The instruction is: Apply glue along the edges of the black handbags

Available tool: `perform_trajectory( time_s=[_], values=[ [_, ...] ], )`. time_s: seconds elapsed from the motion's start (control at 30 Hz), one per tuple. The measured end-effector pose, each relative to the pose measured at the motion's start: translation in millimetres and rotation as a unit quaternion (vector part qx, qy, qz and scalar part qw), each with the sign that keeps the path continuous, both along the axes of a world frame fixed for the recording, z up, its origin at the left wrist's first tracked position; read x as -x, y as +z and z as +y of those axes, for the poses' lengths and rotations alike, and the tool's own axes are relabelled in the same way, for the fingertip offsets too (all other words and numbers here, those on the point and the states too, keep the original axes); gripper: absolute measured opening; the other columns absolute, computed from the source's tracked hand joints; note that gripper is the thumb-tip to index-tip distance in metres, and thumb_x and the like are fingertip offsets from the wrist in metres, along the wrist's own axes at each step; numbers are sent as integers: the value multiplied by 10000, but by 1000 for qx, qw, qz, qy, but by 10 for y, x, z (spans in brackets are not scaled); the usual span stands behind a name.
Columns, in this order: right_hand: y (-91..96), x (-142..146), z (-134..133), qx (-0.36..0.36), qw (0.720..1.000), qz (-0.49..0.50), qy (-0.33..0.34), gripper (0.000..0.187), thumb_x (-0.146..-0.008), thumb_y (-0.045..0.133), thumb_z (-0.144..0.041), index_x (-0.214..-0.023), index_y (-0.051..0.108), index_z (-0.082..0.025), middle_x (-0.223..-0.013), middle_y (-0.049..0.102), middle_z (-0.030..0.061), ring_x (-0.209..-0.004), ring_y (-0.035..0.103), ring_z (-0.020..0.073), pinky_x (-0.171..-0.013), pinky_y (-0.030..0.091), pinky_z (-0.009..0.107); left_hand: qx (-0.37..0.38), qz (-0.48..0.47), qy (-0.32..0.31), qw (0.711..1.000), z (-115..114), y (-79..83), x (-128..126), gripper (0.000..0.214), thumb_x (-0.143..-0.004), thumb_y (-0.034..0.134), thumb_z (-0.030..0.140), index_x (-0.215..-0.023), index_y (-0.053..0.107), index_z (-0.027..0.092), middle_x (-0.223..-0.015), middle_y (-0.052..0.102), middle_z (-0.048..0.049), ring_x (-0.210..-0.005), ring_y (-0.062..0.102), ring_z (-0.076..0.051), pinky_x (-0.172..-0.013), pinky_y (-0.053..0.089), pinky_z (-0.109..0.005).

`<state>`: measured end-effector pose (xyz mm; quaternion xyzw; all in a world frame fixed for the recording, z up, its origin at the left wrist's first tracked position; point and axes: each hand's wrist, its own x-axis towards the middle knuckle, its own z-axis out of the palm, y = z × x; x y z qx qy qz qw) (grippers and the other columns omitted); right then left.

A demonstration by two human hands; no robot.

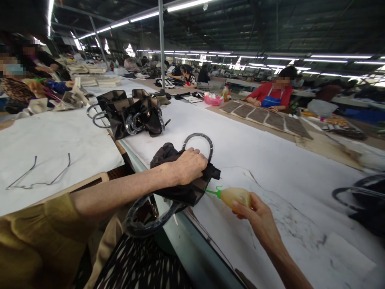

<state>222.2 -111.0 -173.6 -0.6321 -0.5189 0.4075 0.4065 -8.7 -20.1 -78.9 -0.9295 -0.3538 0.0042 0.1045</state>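
Note:
A dark handbag (188, 194) with round, plastic-wrapped handles lies over the near edge of the white table. One ring handle (197, 135) rises behind it and the other hangs toward me. My left hand (191, 165) is closed on the bag's upper part, its fingertips partly hidden. From the right, my right hand (254, 208) grips a squeeze bottle (236, 196) of yellowish liquid with a green nozzle. The thin nozzle tip points left and reaches the bag's right side; whether it touches, I cannot tell.
Several dark handbags (132, 114) stand farther back on the table (258, 160). More dark ring-handled items (363, 196) lie at the right edge. Eyeglasses (39, 182) rest on the left table. A person in red (270, 94) sits across, near brown panels (264, 114) and a pink basket (213, 99).

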Motion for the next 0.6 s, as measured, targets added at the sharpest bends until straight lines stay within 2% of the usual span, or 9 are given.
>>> perform_trajectory(
  time_s=[0.23,0.4,0.6],
  values=[
    [5,11,29,22,999,38,-31,415,-714,636,-497,-932,583,-148,-754,651,46,-662,626,237,-561,485,313,13,10,10,1000,-77,36,18,191,-758,604,270,-865,593,111,-885,633,-96,-882,549,-262,-764,379,-361],
    [-89,-40,152,29,998,8,-63,449,-692,651,-521,-917,596,-136,-750,655,56,-666,626,247,-568,490,324,14,12,7,1000,-69,31,-5,186,-760,603,272,-858,594,115,-883,634,-95,-881,552,-260,-765,378,-361],
    [-146,-59,268,-5,995,-43,-89,450,-686,646,-536,-910,610,-147,-751,642,36,-701,587,235,-600,464,318,10,9,7,1000,-18,-8,-8,181,-758,600,271,-855,596,118,-892,639,-95,-883,550,-257,-758,377,-357]
  ],
)
